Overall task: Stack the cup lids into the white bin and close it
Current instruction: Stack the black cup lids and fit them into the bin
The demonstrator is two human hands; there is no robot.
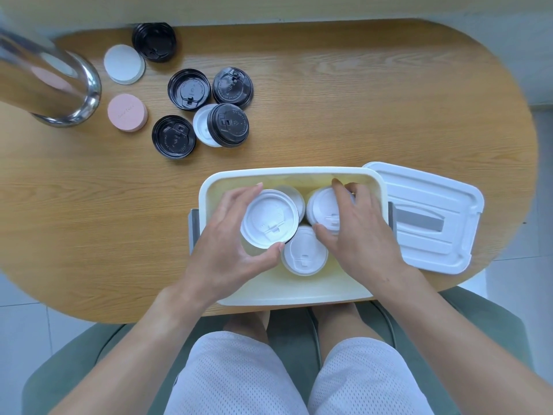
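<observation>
Left hand [236, 244] grasps a white lid [269, 220] over the white bin [293, 175]; right hand [356, 232] pinches another stack [321, 205]; best lowered level, rims aligned, so they nest.

White bin [294, 172] open, white lids [304, 253] inside; bin cover [431, 217] beside; black lids [188, 88] on table.

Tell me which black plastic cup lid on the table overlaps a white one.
The black plastic lid nearest the white bin: it overlaps a white lid. The other black lids lie alone.

White bin [209, 187], white lids [269, 218], black lids [188, 89], pink lid [127, 112], wood-grain table [329, 100]
</observation>
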